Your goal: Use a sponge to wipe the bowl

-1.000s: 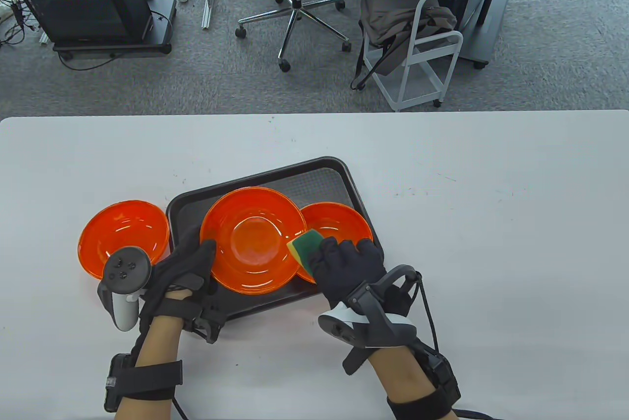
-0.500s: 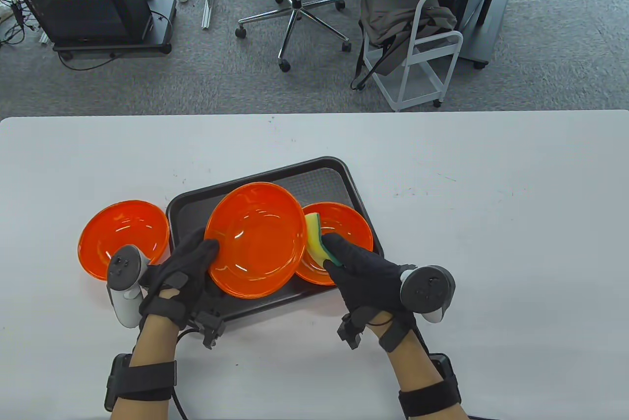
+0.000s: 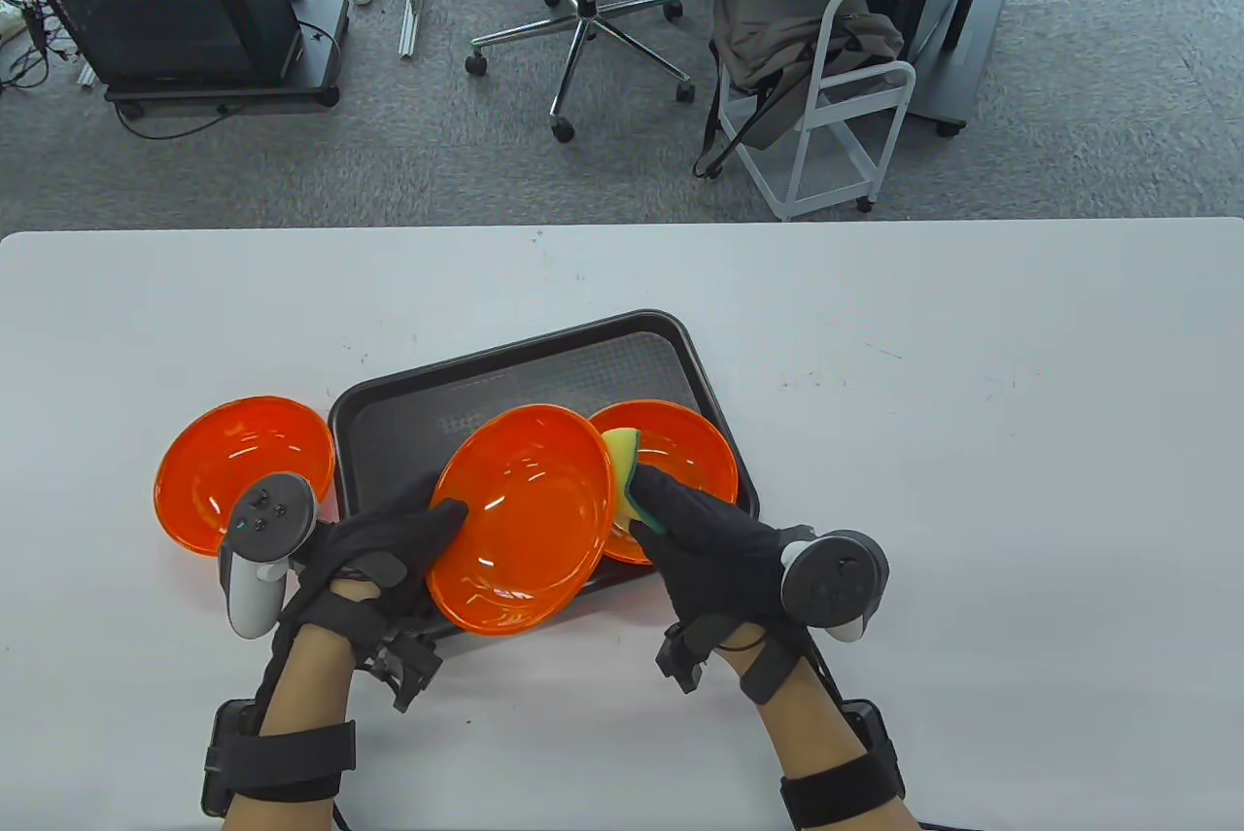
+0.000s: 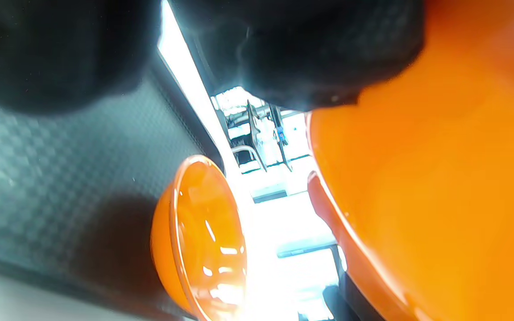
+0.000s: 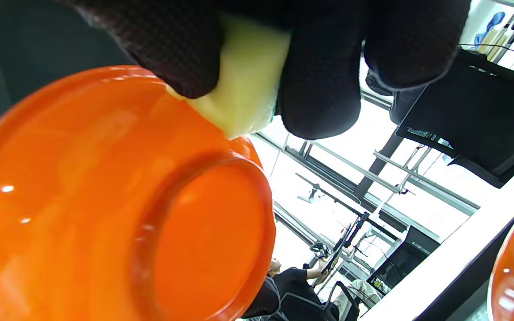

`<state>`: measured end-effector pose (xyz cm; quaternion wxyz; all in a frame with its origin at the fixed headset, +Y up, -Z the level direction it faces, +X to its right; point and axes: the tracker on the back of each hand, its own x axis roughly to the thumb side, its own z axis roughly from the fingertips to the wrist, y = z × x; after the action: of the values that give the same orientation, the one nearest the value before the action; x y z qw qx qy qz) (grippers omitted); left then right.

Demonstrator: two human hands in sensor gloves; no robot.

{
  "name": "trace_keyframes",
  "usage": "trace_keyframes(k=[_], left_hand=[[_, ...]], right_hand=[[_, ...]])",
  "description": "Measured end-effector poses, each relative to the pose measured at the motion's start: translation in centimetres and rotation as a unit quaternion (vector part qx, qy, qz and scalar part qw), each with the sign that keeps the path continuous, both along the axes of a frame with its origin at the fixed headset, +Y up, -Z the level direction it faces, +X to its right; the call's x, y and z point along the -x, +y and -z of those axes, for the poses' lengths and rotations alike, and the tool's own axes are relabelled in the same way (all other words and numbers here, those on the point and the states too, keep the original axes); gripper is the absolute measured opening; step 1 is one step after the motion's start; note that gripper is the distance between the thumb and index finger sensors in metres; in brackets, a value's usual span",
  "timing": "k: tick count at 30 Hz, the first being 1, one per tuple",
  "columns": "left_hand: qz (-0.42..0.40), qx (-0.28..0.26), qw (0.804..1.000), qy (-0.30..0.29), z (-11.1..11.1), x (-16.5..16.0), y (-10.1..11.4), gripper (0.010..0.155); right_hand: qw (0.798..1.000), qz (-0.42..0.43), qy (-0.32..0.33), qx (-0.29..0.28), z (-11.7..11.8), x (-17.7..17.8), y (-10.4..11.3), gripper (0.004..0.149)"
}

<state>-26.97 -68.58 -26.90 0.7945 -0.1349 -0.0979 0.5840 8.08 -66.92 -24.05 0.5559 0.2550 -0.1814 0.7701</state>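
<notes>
Orange bowl (image 3: 522, 520) sits tilted above the near edge of the black tray (image 3: 408, 403), table view. Left hand (image 3: 374, 549) grips its left rim; right hand (image 3: 714, 544) closes around the sponge (image 3: 622, 462), pressed at the bowl's right outer side. Second bowl (image 3: 671, 457) on tray, third bowl (image 3: 243, 471) on white table (image 3: 972, 432).
Left wrist view: blurred; gloved fingers (image 4: 310, 49) at the held bowl's rim.
Right wrist view: fingers (image 5: 319, 76) pinch yellow sponge against the bowl's underside.
</notes>
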Motion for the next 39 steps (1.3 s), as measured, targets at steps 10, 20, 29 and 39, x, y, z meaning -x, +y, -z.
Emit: trace_keyframes(k=[10,20,29,39], left_hand=[[-0.006,-0.016,0.997,-0.074,-0.3,-2.5,0.4,0.06],[-0.017,-0.063,0.996,-0.068,-0.8,-4.1,0.9,0.064],[-0.006,-0.132,0.991,0.019,-1.2,-3.8,1.6,0.062],[0.009,-0.165,0.976,0.141,-1.2,-1.3,1.8,0.057]], right_hand=[[0.991,0.075,0.073,0.084,1.0,1.1,-1.7,0.046],[0.974,0.079,0.16,0.141,0.8,3.8,-2.5,0.048],[0.95,0.103,0.226,0.19,0.3,5.6,-3.2,0.049],[0.935,0.11,0.266,0.209,-0.1,6.6,-3.0,0.051]])
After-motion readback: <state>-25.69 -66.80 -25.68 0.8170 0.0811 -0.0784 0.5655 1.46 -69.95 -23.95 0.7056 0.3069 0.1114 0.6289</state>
